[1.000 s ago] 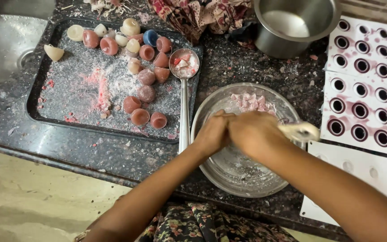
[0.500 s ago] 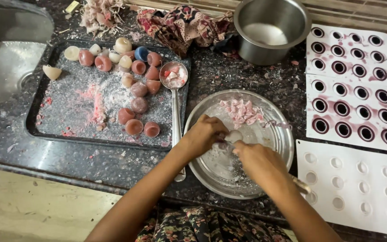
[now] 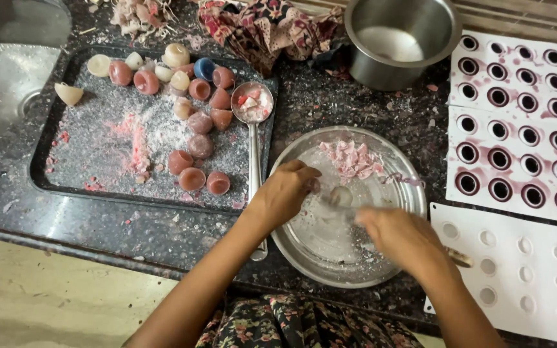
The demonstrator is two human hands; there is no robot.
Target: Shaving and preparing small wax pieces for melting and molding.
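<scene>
Head view, looking down on a dark counter (image 3: 162,225).

Centre of frame: a steel plate (image 3: 304,258), with pink shavings (image 3: 352,158) heaped at its upper edge. Left hand (image 3: 285,193) over the plate's left rim, fingers narrow, pinched on a small pale round piece (image 3: 341,195) held just above the plate's middle. Right hand (image 3: 398,235) at lower right of the plate, fingers closed around a thin tool (image 3: 459,258), handle end poking out toward the right; blade end blurred, possibly touching the piece.

Compared with a second ago: hands then pressed together over the plate's centre, now drawn apart, the right one pulled down and to the right. Likely one scraping stroke just ended, with the piece not yet set down.

Upper left: a black tray (image 3: 40,174) dusted with crumbs, with pink, white and blue pieces clustered along its top and centre. Between tray and plate: a long spoon (image 3: 254,148), its bowl full of bits. Top right: a steel pot (image 3: 401,38). Right edge: white moulds (image 3: 517,116), the upper ones dark-ringed, the lower one plain.
</scene>
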